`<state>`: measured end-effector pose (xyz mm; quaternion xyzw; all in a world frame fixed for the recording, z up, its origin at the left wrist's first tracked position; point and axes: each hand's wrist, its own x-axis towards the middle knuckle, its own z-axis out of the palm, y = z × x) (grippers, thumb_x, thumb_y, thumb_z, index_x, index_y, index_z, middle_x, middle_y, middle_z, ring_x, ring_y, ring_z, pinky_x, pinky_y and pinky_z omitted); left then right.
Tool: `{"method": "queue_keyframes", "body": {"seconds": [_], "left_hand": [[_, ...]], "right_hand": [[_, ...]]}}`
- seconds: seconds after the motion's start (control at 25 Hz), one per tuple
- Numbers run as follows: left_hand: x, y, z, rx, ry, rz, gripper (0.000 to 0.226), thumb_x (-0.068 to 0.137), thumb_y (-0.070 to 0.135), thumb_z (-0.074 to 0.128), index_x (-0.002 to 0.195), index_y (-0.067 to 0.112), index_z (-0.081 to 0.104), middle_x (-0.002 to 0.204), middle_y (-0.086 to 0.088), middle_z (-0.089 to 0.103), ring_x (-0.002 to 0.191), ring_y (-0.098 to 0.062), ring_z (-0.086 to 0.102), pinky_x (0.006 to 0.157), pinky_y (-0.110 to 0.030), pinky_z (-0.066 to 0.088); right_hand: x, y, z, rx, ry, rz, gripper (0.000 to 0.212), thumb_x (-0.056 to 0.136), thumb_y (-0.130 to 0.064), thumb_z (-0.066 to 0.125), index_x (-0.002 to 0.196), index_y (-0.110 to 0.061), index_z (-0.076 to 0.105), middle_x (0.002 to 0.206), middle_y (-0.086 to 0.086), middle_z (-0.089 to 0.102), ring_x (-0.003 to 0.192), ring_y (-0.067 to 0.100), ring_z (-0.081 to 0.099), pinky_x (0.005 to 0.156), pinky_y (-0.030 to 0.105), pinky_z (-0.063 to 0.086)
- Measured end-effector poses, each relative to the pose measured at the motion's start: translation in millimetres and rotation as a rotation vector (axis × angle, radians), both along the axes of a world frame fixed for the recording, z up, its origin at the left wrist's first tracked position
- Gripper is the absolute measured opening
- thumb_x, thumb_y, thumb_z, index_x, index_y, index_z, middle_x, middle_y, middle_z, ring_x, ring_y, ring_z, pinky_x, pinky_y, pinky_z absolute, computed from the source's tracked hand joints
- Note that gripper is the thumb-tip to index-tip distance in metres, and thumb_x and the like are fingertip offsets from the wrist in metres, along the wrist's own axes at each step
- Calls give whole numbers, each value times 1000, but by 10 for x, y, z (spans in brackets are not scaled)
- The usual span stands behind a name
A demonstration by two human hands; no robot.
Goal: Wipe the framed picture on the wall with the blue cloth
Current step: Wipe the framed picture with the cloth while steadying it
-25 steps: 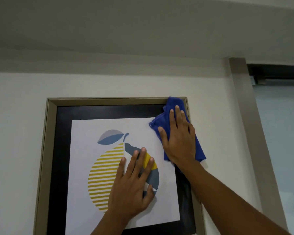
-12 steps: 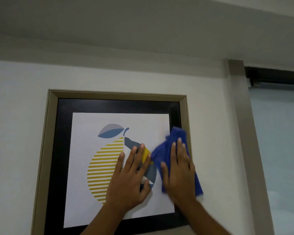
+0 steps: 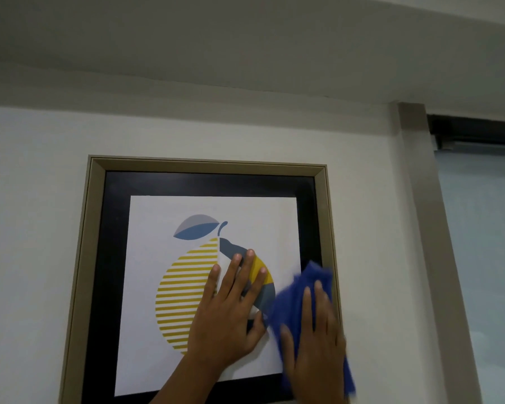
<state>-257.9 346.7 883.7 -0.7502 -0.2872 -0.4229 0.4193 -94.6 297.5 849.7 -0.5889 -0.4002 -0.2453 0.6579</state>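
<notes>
Wiping under way on the framed picture's right side.

The framed picture hangs on the white wall, its lower edge cut off by the view. The blue cloth lies pressed flat on the picture's lower right, over glass and frame edge, under the right hand, whose grip is spread open, palm down on it. The left hand, fingers splayed, braces the middle of the print. Wiping seems partly done; the left half looks untouched. A second ago the cloth sat at the top right corner; it has swept downward since.
</notes>
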Motion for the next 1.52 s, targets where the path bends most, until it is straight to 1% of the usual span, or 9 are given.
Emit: {"method": "queue_keyframes", "body": {"seconds": [0.08,0.16,0.28,0.48,0.56,0.84,0.96,1.28,1.52], "left_hand": [[-1,-15,-7,-2,-2,-2,80,91,59,40,158,22,20,168,-9,12,154,-32,11,118,-56,13],[-5,-43,13,0,-1,-1,79,90,58,40,157,22,22,167,-10,14,153,-33,15,117,-56,15],[-9,-29,-1,-1,6,-1,80,90,59,41,157,22,18,167,-9,14,152,-34,18,117,-56,15],[-10,-17,-7,4,-2,-11,81,91,57,45,158,22,16,168,-10,13,154,-32,12,119,-56,15],[-7,-29,-3,11,1,0,81,90,55,47,158,20,20,168,-11,12,154,-31,9,120,-56,15],[-7,-30,-13,14,14,19,79,91,54,45,158,19,22,168,-13,9,154,-32,8,122,-56,11],[-6,-43,-1,14,14,28,80,92,57,44,158,19,21,168,-13,9,154,-32,8,122,-55,10],[-20,-9,-47,35,-4,21,76,95,61,34,158,20,22,168,-10,11,154,-31,9,122,-55,12],[-8,-27,-52,46,9,24,81,91,58,44,158,19,23,168,-14,11,154,-31,8,123,-55,9]], "right_hand": [[-63,-86,-463,-77,-212,-31,57,108,-37,9,129,8,37,134,22,49,121,30,55,111,14,27],[-82,-167,-450,-116,-364,-244,72,101,-57,8,156,-11,3,161,4,13,145,27,25,121,27,4],[73,-141,188,-43,-491,-101,79,94,-61,29,156,-14,12,160,8,22,141,32,34,116,50,29],[130,-101,1654,-37,-524,-183,76,96,-56,37,157,-16,12,164,7,6,150,26,14,116,42,22],[98,-43,1493,-7,-507,-199,75,97,-53,37,157,-15,13,164,6,6,150,25,13,118,40,19],[-19,-190,-760,-180,-389,-76,81,95,-62,22,157,-16,0,162,12,16,144,30,28,117,35,16],[74,-193,-433,-206,-481,-82,78,97,-58,26,156,-9,14,163,10,8,147,31,22,117,40,22],[141,-76,1663,-55,-548,-179,75,98,-54,35,157,-14,11,164,7,3,150,27,12,117,43,21],[14,-81,-222,-70,-462,-123,78,97,-54,33,157,-12,7,164,8,7,150,28,14,120,38,17]]}}
